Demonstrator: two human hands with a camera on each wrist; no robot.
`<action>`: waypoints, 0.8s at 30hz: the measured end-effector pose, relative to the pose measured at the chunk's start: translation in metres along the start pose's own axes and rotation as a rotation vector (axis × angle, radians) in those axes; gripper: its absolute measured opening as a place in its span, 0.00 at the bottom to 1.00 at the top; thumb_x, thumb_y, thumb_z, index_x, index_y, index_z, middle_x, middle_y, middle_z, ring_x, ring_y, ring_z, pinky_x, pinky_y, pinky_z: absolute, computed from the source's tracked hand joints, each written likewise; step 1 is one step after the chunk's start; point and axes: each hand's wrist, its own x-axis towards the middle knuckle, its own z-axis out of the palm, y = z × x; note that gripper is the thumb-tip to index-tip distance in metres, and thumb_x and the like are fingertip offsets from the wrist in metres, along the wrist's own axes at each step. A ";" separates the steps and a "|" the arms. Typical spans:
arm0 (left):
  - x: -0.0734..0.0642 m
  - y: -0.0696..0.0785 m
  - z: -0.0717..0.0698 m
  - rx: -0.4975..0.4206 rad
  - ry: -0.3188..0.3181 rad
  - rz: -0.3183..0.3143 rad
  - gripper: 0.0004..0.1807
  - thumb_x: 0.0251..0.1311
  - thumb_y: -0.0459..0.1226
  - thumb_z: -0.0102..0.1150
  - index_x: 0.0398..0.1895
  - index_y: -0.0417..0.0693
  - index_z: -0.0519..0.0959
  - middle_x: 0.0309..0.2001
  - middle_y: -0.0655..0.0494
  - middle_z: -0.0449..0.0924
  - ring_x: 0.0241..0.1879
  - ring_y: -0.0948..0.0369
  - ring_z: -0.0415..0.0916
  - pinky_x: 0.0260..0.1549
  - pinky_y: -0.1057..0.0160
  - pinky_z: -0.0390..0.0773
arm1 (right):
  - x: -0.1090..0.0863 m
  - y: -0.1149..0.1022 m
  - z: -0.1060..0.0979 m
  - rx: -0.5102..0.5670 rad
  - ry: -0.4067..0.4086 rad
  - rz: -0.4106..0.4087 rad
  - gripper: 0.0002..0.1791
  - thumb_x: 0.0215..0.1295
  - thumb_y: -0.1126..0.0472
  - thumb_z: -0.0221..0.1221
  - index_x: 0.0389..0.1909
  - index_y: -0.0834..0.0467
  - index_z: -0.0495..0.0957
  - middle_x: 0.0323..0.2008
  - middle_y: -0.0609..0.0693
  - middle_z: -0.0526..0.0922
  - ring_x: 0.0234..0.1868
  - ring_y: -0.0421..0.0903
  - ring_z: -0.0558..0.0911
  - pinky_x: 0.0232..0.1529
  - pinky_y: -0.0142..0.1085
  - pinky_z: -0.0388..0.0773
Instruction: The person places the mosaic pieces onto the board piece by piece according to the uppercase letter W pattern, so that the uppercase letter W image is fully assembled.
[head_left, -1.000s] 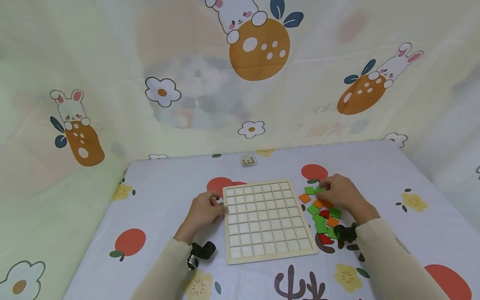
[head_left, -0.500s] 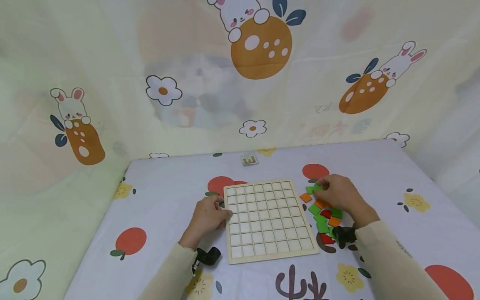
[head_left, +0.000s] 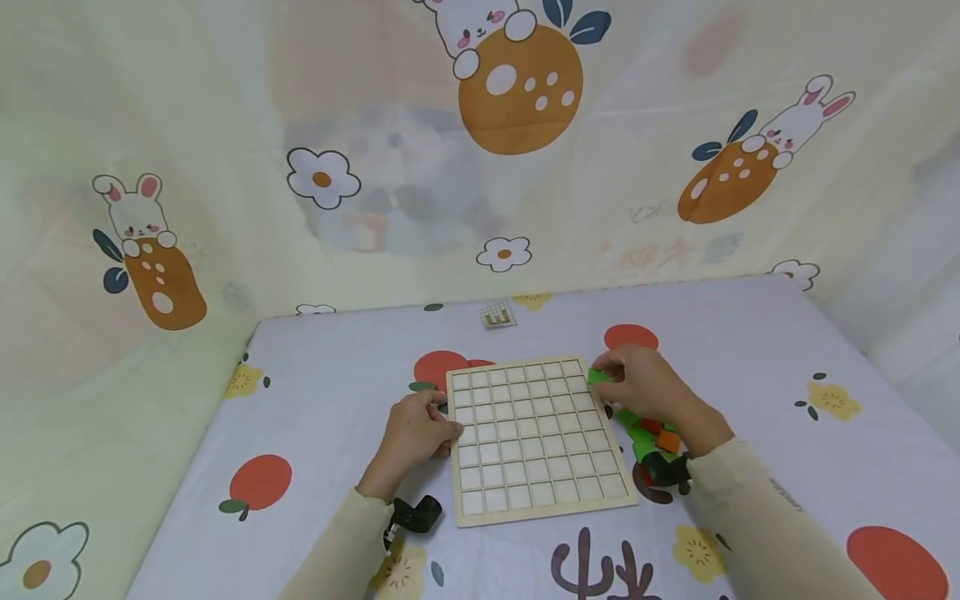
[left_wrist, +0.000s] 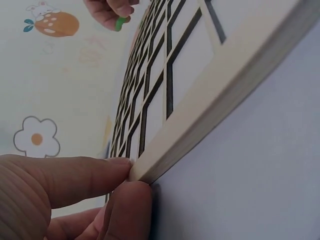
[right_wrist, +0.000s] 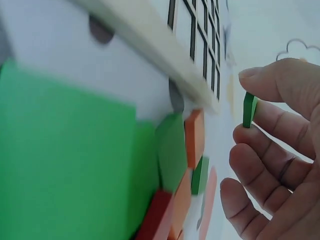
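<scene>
A pale wooden board with a grid of square cells lies flat on the table. My left hand holds its left edge, with the thumb on the rim and a finger against the side. Near the board's far right corner, my right hand pinches a small green tile between thumb and fingers, raised above the cloth. Below this hand lies a loose pile of green tiles, with an orange tile and a red tile among them. The right hand and wrist hide part of the pile.
A small card with a printed grid lies behind the board. The table wears a patterned cloth, and a printed curtain hangs behind it. A black wrist camera sits close to the board's left side.
My right hand has lifted a green tile from the pile and moved left towards the board. The left hand has slid slightly right onto the board's edge and then stayed there.
</scene>
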 end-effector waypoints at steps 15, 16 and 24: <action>-0.001 -0.006 0.001 -0.056 0.015 0.013 0.29 0.57 0.29 0.73 0.63 0.33 0.78 0.29 0.51 0.80 0.18 0.63 0.79 0.21 0.66 0.82 | 0.007 -0.017 0.021 -0.038 -0.079 -0.127 0.14 0.61 0.65 0.71 0.47 0.65 0.87 0.32 0.50 0.77 0.34 0.45 0.73 0.36 0.37 0.73; -0.001 -0.006 0.001 -0.062 0.015 0.010 0.29 0.57 0.29 0.74 0.63 0.33 0.78 0.29 0.51 0.80 0.18 0.63 0.79 0.21 0.66 0.82 | 0.008 -0.017 0.022 -0.046 -0.087 -0.132 0.14 0.61 0.65 0.71 0.47 0.64 0.87 0.32 0.50 0.77 0.34 0.44 0.73 0.37 0.37 0.73; -0.002 -0.010 0.000 -0.118 0.022 0.010 0.26 0.57 0.29 0.74 0.59 0.33 0.79 0.29 0.51 0.80 0.18 0.64 0.79 0.21 0.66 0.82 | 0.011 -0.020 0.025 -0.078 -0.124 -0.190 0.09 0.59 0.67 0.66 0.41 0.59 0.89 0.32 0.48 0.77 0.35 0.43 0.72 0.38 0.36 0.73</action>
